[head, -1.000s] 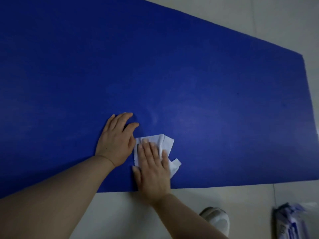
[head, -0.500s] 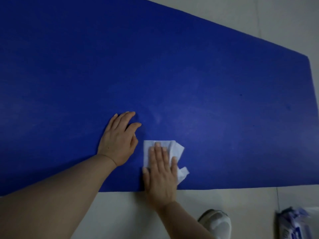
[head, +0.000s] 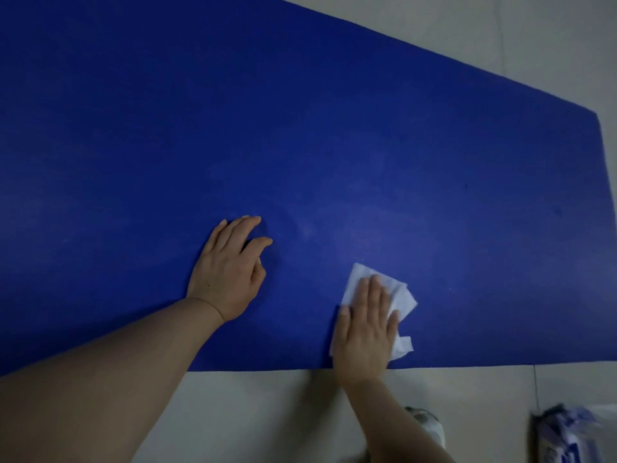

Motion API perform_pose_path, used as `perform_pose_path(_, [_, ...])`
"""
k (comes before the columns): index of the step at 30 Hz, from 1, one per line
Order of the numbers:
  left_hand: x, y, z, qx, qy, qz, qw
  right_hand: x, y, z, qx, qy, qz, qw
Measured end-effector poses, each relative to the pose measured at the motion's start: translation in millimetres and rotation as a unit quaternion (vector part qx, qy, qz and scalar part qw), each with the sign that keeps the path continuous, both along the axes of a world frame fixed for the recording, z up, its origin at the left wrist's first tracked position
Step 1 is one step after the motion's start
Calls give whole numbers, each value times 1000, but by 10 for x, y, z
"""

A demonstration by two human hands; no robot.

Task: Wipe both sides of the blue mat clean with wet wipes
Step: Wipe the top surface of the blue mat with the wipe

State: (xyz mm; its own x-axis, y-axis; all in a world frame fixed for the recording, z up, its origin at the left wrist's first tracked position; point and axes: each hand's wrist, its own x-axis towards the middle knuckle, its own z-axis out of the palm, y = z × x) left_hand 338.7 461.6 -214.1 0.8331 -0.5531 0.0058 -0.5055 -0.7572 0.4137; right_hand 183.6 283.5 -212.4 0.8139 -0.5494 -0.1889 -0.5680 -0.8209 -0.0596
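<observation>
Mat: blue mat (head: 300, 135) lies flat on the pale tiled floor (head: 267, 416).
Wipe: white wipe (head: 402, 304) sits on the mat near its near edge.
Right hand (head: 365, 332): flat, fingers straight, pressing the wipe down.
Left hand (head: 230, 269): rests on the mat, fingers relaxed, well apart from the wipe.
Pack: wipes pack (head: 567, 436) on the floor, lower right, blurred.
Shoe: pale shoe (head: 430, 426) beside the right forearm.

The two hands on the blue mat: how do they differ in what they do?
The right hand presses a white wet wipe flat near the mat's near edge; the left hand rests bare on the blue mat, farther in. Both lie palm down with fingers fairly straight.
</observation>
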Motion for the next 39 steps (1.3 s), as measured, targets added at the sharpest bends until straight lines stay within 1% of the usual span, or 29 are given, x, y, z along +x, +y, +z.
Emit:
perform_pose_path(1, [-3,-3,-4,-1,-1,0,1000,12,-38,-15,7,10,-39,999])
perform_pose_path(2, [-6,-3,-9,-2,-3,0,1000,48,20,-2,5,13,-47,999])
perform_pose_path(3, [-7,-3,-15,-2,-3,-1,1000,105,154,29,7,8,-23,1000])
perform_pose_path(4, [-8,-2,-21,-3,-2,-2,1000,155,334,65,22,11,24,999])
perform_pose_path(7, [-5,1,-26,-1,0,-7,1000,132,737,109,49,12,190,981])
perform_pose_path(9, [0,3,-22,-3,1,-6,1000,91,644,118,51,15,219,974])
perform_pose_path(11, [-5,3,-23,-9,-1,-4,1000,0,376,61,19,8,216,976])
perform_pose_path(14, [-1,-3,-26,-12,-4,-2,1000,-96,-12,5,-1,8,124,992])
perform_pose_path(17, [-2,-2,-27,-7,-2,-4,1000,-69,20,21,-8,15,60,998])
perform_pose_path(18, [-6,-1,-21,-4,0,-5,1000,-37,92,31,-5,15,64,998])
perform_pose_path(22, [-12,1,-18,-11,0,-5,1000,36,331,49,16,13,147,989])
perform_pose_path(26, [-28,-7,-39,-27,-18,2,999,34,336,38,23,2,141,990])
perform_pose_path(30, [-191,-127,17,-27,-36,41,998,39,342,28,32,-19,146,989])
perform_pose_path(33, [-532,-329,55,-21,-34,54,998,6,280,25,86,-69,159,981])
perform_pose_path(34, [-630,-378,53,-11,-23,64,998,-18,243,32,107,-72,162,978])
perform_pose_path(35, [-689,-409,44,2,-10,76,997,-42,203,42,115,-68,169,977])
perform_pose_path(39, [-712,-410,25,36,15,78,996,-75,31,93,67,-20,226,972])
